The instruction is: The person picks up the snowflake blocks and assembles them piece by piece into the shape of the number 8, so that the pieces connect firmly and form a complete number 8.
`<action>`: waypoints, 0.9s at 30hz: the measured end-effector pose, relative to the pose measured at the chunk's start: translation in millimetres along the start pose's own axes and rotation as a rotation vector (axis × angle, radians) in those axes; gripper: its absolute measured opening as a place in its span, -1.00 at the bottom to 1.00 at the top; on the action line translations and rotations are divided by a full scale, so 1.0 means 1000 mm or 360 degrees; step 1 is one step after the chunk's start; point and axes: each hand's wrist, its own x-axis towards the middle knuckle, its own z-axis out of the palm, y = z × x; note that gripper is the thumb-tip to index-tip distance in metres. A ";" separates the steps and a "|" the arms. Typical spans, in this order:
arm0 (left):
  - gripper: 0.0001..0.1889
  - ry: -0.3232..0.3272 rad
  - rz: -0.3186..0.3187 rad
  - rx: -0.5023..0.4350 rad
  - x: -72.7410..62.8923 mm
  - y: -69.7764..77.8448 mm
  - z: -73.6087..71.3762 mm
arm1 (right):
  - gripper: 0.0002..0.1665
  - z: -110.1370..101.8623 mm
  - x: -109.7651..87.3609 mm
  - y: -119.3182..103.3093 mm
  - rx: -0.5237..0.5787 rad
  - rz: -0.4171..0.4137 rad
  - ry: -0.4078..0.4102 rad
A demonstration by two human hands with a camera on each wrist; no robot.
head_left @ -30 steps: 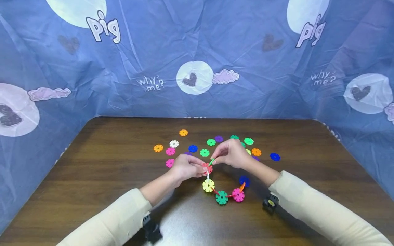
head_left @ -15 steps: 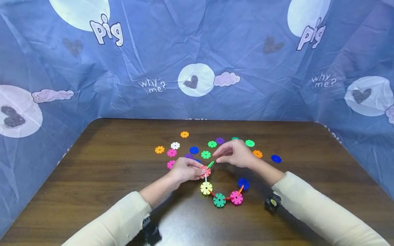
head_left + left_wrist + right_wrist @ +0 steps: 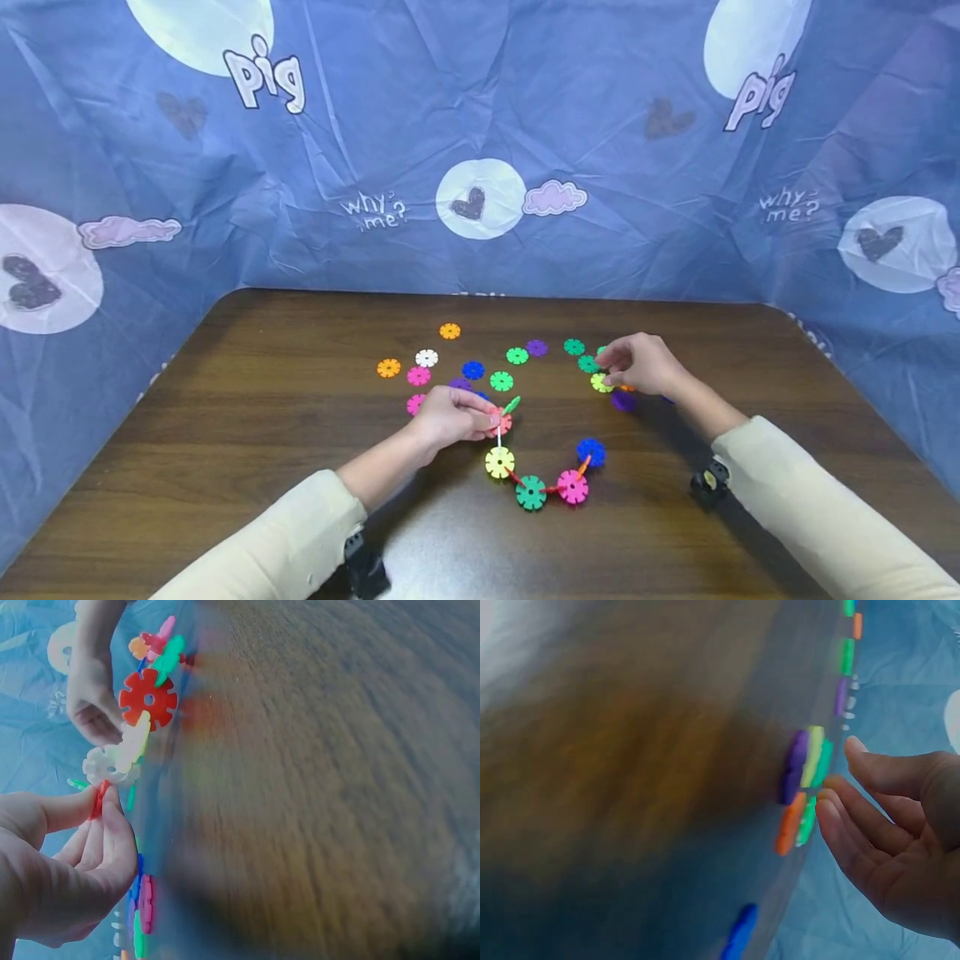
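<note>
My left hand pinches a red notched disc between thumb and fingers. That disc ends a chain of interlocked snowflake discs: a green one slots into it on one side. On the other side a white disc joins it to a yellow disc. Further along are a dark green disc, a pink disc and a blue disc, with thin edge-on discs between. My right hand hovers with bent, parted fingers above loose discs, among them a yellow-green one. Nothing shows between its fingers.
Loose discs lie across the wooden table, including orange, white and purple ones. Behind the table hangs a blue printed cloth.
My right hand has let go of the green disc and moved right to the loose discs. My left hand keeps its pinch on the red disc, and the chain stays in place.
</note>
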 end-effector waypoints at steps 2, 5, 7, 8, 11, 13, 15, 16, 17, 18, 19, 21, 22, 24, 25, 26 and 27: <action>-0.87 -0.0001 0.0000 -0.0005 0.000 0.000 0.000 | -0.72 0.003 -0.001 0.002 -0.0058 -0.0049 -0.0013; -0.87 -0.0006 0.0007 -0.0008 0.000 0.001 0.000 | -0.70 0.007 0.000 0.003 -0.0127 -0.0078 -0.0011; -0.87 -0.0009 0.0014 -0.0005 -0.001 0.002 0.000 | -0.69 0.008 0.000 0.002 -0.0130 -0.0077 0.0004; -0.87 -0.0008 0.0011 -0.0003 -0.001 0.002 0.000 | -0.69 0.009 0.001 0.002 -0.0122 -0.0073 0.0010; -0.87 0.0006 0.0000 0.0016 -0.002 0.004 0.001 | -0.72 0.009 0.002 -0.001 -0.0097 -0.0053 0.0024; -0.87 0.0013 -0.0010 0.0026 -0.003 0.004 0.001 | -0.77 0.010 0.002 -0.006 -0.0048 -0.0007 0.0025; -0.86 0.0013 -0.0018 0.0023 -0.003 0.003 0.002 | -0.81 0.012 0.002 -0.012 0.0123 0.0081 -0.0013; -0.86 0.0014 -0.0015 0.0020 -0.004 0.003 0.002 | -0.82 0.013 0.001 -0.015 0.0249 0.0134 -0.0042; -0.85 0.0013 -0.0016 0.0013 -0.003 0.002 0.003 | -0.83 0.014 0.001 -0.020 0.0389 0.0191 -0.0073; -0.85 0.0012 -0.0014 0.0008 -0.003 0.002 0.003 | -0.81 0.014 0.001 -0.024 0.0540 0.0248 -0.0110; -0.85 0.0012 -0.0013 0.0006 -0.003 0.002 0.003 | -0.78 0.016 0.001 -0.029 0.0697 0.0303 -0.0148; -0.85 0.0017 -0.0009 0.0001 -0.002 0.002 0.003 | -0.71 0.018 0.001 -0.038 0.0950 0.0384 -0.0206; -0.85 0.0018 -0.0009 0.0000 -0.002 0.001 0.004 | -0.68 0.019 0.001 -0.042 0.1035 0.0409 -0.0231; -0.85 0.0012 -0.0011 0.0003 -0.001 0.001 0.004 | -0.64 0.022 0.002 -0.049 0.1149 0.0429 -0.0274; -0.85 0.0006 -0.0013 0.0002 -0.001 0.001 0.004 | -0.62 0.024 0.002 -0.053 0.1188 0.0428 -0.0287; -0.85 0.0000 -0.0012 0.0001 -0.001 0.001 0.004 | -0.61 0.025 0.003 -0.056 0.1216 0.0425 -0.0303; -0.85 -0.0007 -0.0013 0.0003 -0.001 0.001 0.004 | -0.61 0.026 0.003 -0.059 0.1240 0.0419 -0.0317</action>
